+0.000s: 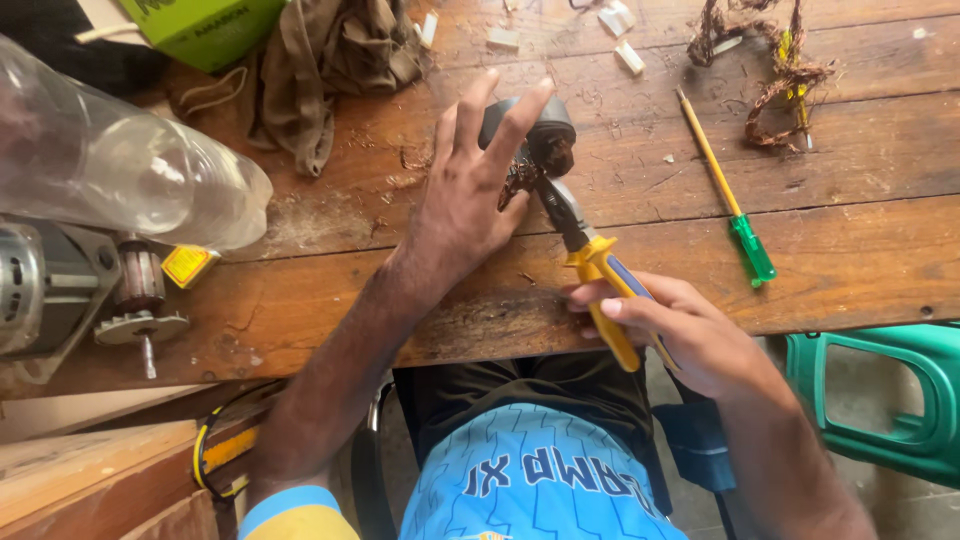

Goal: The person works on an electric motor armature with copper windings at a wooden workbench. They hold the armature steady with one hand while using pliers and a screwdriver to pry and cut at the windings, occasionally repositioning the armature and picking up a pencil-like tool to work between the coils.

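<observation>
Left hand (462, 195) steadying small grey round motor part (545, 130) on worn wooden desk (850, 250). Right hand (680, 335) clenched around yellow-handled pliers (590, 265), nose biting coppery winding. Probably stripping wire; calls for firm pulling.

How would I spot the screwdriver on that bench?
Start at the wooden workbench and look right of the two hands. The screwdriver lies slanted there, alone below a tangle of brown wire. Its yellow shaft and clear green handle set it apart.

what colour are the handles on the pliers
Yellow with blue, on the pliers in the right hand; head view.
</observation>
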